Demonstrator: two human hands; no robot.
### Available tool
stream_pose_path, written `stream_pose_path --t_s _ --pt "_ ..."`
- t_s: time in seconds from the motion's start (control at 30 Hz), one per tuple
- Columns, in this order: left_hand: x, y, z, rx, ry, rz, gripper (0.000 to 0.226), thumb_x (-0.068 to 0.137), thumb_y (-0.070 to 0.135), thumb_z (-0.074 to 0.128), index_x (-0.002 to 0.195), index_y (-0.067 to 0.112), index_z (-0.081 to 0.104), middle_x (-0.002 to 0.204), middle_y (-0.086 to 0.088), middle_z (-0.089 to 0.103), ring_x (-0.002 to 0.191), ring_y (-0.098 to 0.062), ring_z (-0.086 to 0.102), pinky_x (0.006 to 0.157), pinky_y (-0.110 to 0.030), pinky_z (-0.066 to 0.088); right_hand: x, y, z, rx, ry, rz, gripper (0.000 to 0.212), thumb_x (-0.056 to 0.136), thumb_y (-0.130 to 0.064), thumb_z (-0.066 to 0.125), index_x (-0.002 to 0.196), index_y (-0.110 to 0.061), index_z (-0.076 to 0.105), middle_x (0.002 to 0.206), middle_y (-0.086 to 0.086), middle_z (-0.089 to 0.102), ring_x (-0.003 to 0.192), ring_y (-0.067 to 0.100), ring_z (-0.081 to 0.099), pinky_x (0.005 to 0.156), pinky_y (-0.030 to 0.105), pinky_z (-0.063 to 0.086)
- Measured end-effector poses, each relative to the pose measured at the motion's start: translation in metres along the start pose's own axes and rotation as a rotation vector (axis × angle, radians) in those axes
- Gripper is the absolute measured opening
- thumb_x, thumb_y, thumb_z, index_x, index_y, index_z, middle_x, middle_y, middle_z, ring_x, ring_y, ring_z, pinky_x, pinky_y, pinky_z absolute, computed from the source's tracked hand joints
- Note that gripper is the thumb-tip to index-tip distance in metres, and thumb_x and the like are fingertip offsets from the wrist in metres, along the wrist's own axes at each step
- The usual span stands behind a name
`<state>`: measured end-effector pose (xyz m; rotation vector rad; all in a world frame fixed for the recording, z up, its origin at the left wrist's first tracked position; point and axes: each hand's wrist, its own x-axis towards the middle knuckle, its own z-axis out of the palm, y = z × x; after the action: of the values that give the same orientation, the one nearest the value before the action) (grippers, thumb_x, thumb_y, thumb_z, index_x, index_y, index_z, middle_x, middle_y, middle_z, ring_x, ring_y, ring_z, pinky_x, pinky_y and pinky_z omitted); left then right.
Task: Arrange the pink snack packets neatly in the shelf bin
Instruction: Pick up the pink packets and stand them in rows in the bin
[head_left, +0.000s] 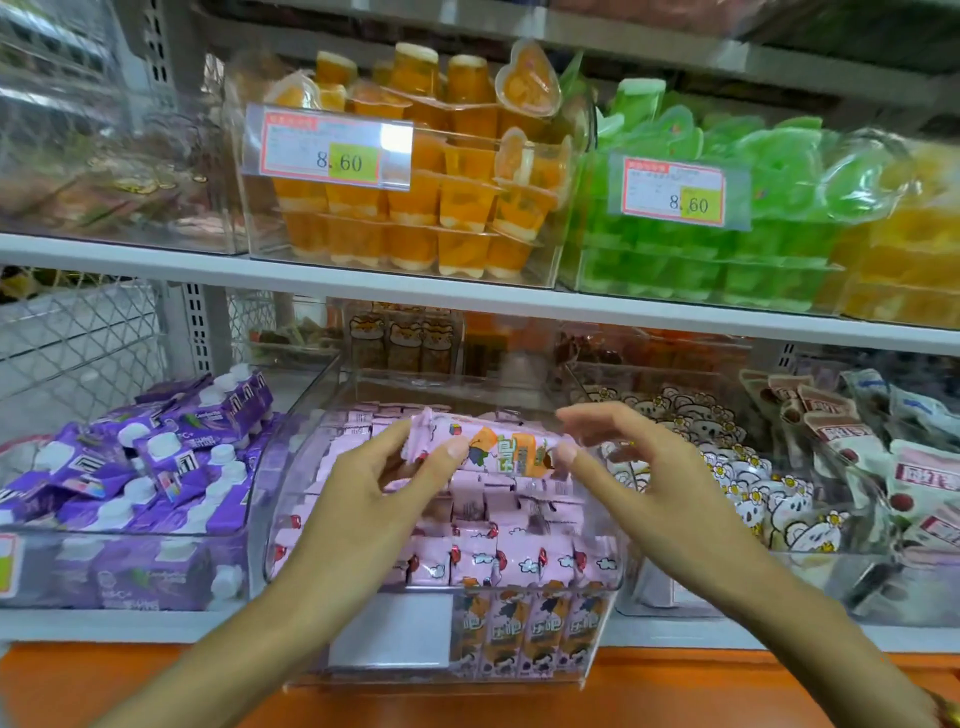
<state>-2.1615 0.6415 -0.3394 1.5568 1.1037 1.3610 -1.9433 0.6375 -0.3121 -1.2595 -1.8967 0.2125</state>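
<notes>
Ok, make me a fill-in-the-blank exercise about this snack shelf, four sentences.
1. The left hand pinches one end of a packet coloured ___ above the clear bin.
2. The neighbouring bin on the left holds ___ pouches.
3. On the upper shelf, the orange jelly cups stand left of ___ ones.
4. The price tag before the orange cups reads ___.

Missing words: pink; purple; green; 8.60
</notes>
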Motion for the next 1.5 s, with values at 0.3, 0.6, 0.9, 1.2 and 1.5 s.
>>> stream_pose_path --t_s 0.3,0.6,0.9,1.2,1.5 --pt "0.004 -0.011 0.0 0.269 0.026 0.089 0.036 0.068 0.064 0.053 0.101 0.05 0.056 0.1 0.049 0.047 0.095 0.026 0.049 0.079 -0.004 0.037 -0.006 0.013 0.007 -0.638 -0.24 -0.222 0.031 0.097 -0.041 0.039 0.107 -0.031 0.067 0.104 -0.015 0.064 0.102 0.013 0.041 0.079 0.03 0.027" --pt "0.014 0.006 0.011 0.504 -0.061 0.255 0.042 0.067 0.072 0.052 0.105 0.056 0.048 0.102 0.035 0.059 0.084 -0.002 0.063 0.077 -0.026 0.052 -0.018 0.01 0.003 -0.9 -0.282 -0.288 0.046 0.097 -0.041 0.023 0.09 -0.027 0.067 0.094 -0.01 0.061 0.1 0.017 0.044 0.082 0.033 0.029" --pt "0.037 0.031 0.004 0.757 -0.302 0.304 0.035 0.073 0.063 0.058 0.102 0.045 0.054 0.107 0.026 0.057 0.079 0.021 0.054 0.07 -0.009 0.042 -0.026 0.016 -0.007 -0.942 -0.098 -0.288 0.04 0.087 -0.037 0.036 0.066 -0.031 0.069 0.089 -0.013 0.061 0.085 0.016 0.055 0.071 0.032 0.04" --pt "0.058 0.045 0.047 1.19 -0.538 0.407 0.04 0.078 0.059 0.063 0.113 0.04 0.056 0.106 0.009 0.067 0.1 -0.013 0.059 0.074 -0.03 0.042 -0.028 0.02 -0.002 -0.899 -0.095 -0.286 0.039 0.089 -0.036 0.035 0.072 -0.03 0.069 0.089 -0.011 0.061 0.084 0.016 0.053 0.067 0.031 0.045" --pt "0.049 -0.008 0.044 0.849 -0.695 0.185 0.04 0.095 0.048 0.043 0.089 0.019 0.069 0.091 0.001 0.061 0.087 -0.005 0.052 0.074 -0.002 0.033 -0.02 0.03 -0.012 -0.174 0.125 0.178 0.016 0.085 -0.015 0.063 0.09 -0.029 0.062 0.076 -0.01 0.061 0.063 0.003 0.055 0.057 0.023 0.045"
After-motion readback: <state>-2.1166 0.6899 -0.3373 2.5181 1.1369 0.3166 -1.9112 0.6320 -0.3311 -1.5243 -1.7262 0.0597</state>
